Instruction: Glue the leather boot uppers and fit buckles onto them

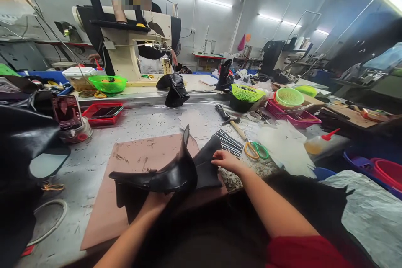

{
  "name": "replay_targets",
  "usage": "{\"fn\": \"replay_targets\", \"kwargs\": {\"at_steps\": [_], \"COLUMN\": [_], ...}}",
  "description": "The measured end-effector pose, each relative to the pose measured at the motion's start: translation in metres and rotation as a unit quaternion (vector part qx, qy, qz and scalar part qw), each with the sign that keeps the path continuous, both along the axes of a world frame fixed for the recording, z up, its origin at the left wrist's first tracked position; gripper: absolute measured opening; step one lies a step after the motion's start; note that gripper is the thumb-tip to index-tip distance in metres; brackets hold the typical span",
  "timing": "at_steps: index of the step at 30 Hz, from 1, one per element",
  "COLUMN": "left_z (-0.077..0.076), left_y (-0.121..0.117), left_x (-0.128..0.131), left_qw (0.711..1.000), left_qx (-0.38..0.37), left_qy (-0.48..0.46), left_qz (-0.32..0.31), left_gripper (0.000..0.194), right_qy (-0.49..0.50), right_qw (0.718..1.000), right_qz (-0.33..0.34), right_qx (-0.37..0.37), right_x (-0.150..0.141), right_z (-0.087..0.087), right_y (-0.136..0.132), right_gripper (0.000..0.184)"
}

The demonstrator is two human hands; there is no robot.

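A black leather boot upper (pixel 176 171) lies spread over a pinkish-brown mat (pixel 103 205), its curved edge standing up in the middle. From below, my left hand (pixel 158 200) reaches under the leather, and its fingers are hidden there. My right hand (pixel 226 161) pinches the right-hand edge of the black leather between thumb and fingers. Just beyond that hand lie several black-and-white strips (pixel 230 142), with a hammer (pixel 238 129) and scissors with orange and green handles (pixel 256 150) close by.
At the left, black leather (pixel 19 150) hangs beside a phone (pixel 67 112) and a red tray (pixel 103 114). A sewing machine (pixel 125 52) stands ahead, with a person behind it. To the right are baskets (pixel 289 97), pale sheets (pixel 282 142) and a red-tipped bottle (pixel 315 143).
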State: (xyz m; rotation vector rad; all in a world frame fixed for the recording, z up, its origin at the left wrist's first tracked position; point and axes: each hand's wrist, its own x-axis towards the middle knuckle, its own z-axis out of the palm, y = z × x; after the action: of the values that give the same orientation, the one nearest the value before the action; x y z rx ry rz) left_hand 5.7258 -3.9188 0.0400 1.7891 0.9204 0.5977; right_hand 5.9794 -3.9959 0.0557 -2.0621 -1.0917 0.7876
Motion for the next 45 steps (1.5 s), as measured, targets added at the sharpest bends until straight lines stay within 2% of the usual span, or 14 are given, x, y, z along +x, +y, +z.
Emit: {"fn": "replay_targets", "kwargs": {"at_steps": [6,12,16,18,20,25,27,31,36,38,40,42,43,45], "left_z": [-0.019,-0.025,-0.021,-0.017,-0.011,0.002,0.004,-0.001,-0.019,-0.026,-0.03,-0.029,-0.025,-0.01], "left_y": [0.018,0.013,0.009,0.007,0.003,-0.008,-0.012,-0.017,-0.023,-0.025,-0.027,-0.028,-0.028,-0.026], "left_x": [-0.002,-0.004,-0.003,-0.003,-0.006,-0.038,-0.057,-0.092,-0.11,-0.111,-0.11,-0.11,-0.112,-0.116], "left_qw": [0.991,0.989,0.993,0.996,0.997,0.984,0.986,0.995,0.991,0.992,0.991,0.991,0.991,0.988], "left_qx": [0.088,0.128,0.086,0.053,0.043,0.112,0.126,0.048,-0.002,0.006,0.026,0.042,0.055,0.091], "left_qy": [0.042,0.037,0.032,0.019,0.011,0.05,0.057,0.015,-0.026,-0.036,-0.048,-0.042,-0.032,-0.022], "left_qz": [-0.095,-0.065,-0.071,-0.064,-0.058,-0.128,-0.093,0.091,0.129,0.123,0.121,0.116,0.116,0.125], "left_gripper": [0.041,0.044,0.055,0.06,0.063,0.036,0.029,0.027,0.029,0.032,0.036,0.037,0.037,0.035], "right_qy": [0.101,0.102,0.06,-0.02,-0.146,-0.267,-0.3,-0.357,-0.445,-0.477,-0.468,-0.438,-0.428,-0.416], "right_qw": [0.992,0.979,0.96,0.95,0.929,0.907,0.899,0.887,0.861,0.819,0.755,0.688,0.668,0.668], "right_qz": [-0.046,-0.096,-0.091,0.086,0.168,0.103,0.083,0.078,0.088,0.157,0.342,0.518,0.564,0.569], "right_qx": [0.064,0.148,0.258,0.301,0.295,0.309,0.308,0.282,0.231,0.279,0.306,0.257,0.229,0.239], "right_x": [0.011,0.028,-0.023,-0.064,-0.098,-0.125,-0.123,-0.12,-0.136,-0.154,-0.177,-0.196,-0.203,-0.206], "right_z": [-0.007,0.01,0.034,0.044,0.05,0.041,0.037,0.039,0.055,0.058,0.055,0.047,0.044,0.042], "right_y": [0.0,0.002,-0.007,-0.012,-0.012,0.005,0.012,0.022,0.028,0.026,0.025,0.025,0.026,0.029], "right_gripper": [0.018,0.024,0.037,0.055,0.048,0.046,0.047,0.048,0.044,0.035,0.029,0.019,0.011,0.006]}}
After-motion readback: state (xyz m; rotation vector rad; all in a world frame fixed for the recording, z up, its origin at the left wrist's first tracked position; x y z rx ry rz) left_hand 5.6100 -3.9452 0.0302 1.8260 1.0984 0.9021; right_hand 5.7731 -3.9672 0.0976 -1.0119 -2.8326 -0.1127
